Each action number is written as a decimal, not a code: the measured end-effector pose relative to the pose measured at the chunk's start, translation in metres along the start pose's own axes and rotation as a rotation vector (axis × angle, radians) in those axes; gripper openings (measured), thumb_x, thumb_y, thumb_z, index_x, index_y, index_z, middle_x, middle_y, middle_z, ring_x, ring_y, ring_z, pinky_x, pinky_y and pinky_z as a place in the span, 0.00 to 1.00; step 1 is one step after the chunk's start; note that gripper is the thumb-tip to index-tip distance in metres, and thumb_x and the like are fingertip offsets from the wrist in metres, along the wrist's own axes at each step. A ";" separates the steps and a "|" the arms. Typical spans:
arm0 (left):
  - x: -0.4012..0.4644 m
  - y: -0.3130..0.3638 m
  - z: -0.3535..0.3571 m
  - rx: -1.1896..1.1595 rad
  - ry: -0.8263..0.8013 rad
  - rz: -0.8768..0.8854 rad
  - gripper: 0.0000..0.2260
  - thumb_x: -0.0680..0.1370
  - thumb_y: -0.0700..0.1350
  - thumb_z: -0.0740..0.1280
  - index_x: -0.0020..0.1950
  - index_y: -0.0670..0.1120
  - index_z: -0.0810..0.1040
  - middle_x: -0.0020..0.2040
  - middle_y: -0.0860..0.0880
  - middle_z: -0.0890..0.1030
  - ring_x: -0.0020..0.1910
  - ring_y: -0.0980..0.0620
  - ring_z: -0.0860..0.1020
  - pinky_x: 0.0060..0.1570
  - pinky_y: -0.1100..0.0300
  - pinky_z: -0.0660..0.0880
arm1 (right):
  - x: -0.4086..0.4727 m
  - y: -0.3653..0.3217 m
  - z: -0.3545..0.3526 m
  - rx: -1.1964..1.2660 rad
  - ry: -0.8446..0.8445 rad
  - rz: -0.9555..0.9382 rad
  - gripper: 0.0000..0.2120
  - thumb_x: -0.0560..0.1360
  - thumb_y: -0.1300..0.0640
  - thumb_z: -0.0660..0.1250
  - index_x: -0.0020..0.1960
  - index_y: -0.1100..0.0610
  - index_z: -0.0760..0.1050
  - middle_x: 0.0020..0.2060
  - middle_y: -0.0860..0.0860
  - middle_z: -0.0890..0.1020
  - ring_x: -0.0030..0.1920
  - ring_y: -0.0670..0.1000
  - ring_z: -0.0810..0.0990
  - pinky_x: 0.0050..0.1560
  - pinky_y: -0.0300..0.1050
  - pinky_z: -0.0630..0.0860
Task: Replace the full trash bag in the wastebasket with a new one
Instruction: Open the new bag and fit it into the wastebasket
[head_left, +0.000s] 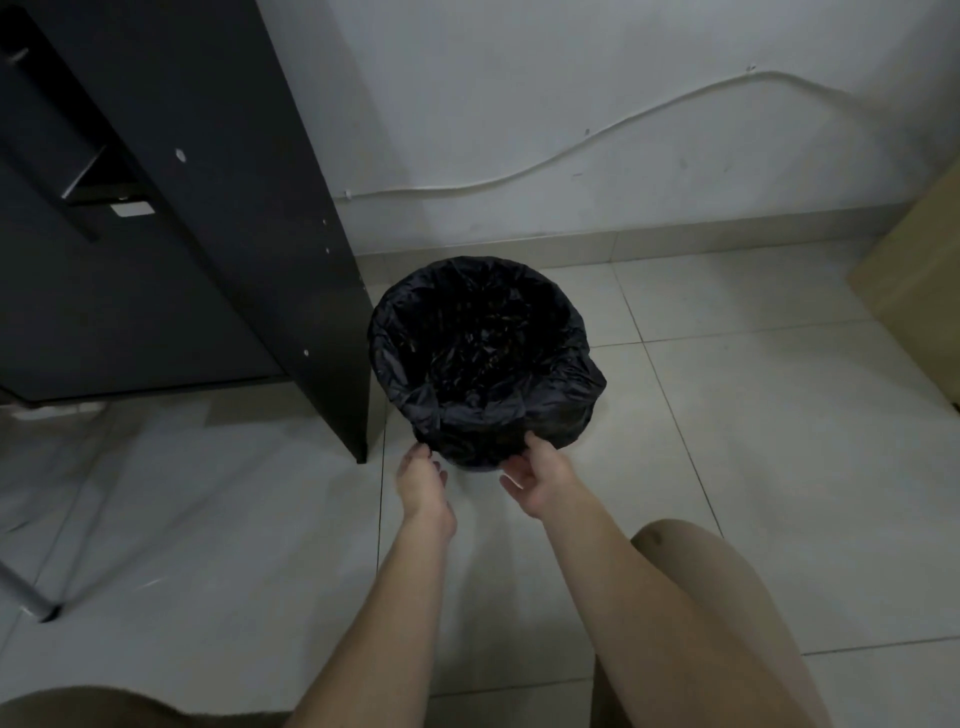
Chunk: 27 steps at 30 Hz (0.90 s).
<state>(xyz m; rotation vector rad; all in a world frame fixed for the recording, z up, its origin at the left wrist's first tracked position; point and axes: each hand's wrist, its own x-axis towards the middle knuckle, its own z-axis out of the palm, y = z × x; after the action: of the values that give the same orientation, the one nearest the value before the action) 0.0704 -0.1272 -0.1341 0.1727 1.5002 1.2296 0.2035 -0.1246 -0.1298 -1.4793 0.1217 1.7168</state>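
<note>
Wastebasket (485, 452) on tiled floor (727, 415) beside dark cabinet (218, 208), black trash bag (483, 353) folded over its rim, left hand (423, 480) and right hand (535, 480) at the near edge, fingers seemingly pinching the bag's overhang.

The bag-lined wastebasket (488, 358) stands on the floor (753, 415), right of the desk panel (249, 208), before the wall (571, 104).
</note>
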 end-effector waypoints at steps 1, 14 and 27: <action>0.002 0.000 0.002 0.000 -0.009 0.018 0.15 0.83 0.42 0.60 0.70 0.44 0.73 0.58 0.48 0.77 0.60 0.48 0.74 0.64 0.56 0.70 | 0.002 -0.002 0.008 0.033 -0.011 0.006 0.21 0.81 0.48 0.64 0.70 0.58 0.72 0.60 0.54 0.78 0.52 0.51 0.80 0.51 0.48 0.74; 0.022 0.002 0.008 -0.390 -0.137 -0.297 0.11 0.86 0.40 0.55 0.65 0.45 0.73 0.55 0.43 0.80 0.50 0.46 0.78 0.61 0.48 0.73 | 0.022 -0.003 -0.003 0.470 -0.148 -0.027 0.10 0.84 0.58 0.58 0.53 0.60 0.76 0.49 0.53 0.80 0.53 0.51 0.78 0.61 0.46 0.70; 0.002 0.006 0.012 -0.438 -0.266 -0.242 0.15 0.84 0.41 0.59 0.69 0.38 0.74 0.63 0.39 0.79 0.61 0.43 0.78 0.56 0.52 0.76 | 0.000 -0.005 0.006 0.446 -0.229 -0.235 0.12 0.82 0.65 0.58 0.61 0.60 0.76 0.54 0.56 0.81 0.51 0.53 0.80 0.55 0.45 0.76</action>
<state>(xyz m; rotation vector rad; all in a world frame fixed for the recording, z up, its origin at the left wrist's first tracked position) 0.0764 -0.1159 -0.1283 -0.1310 0.9657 1.2520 0.2016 -0.1182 -0.1257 -0.9267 0.1872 1.5319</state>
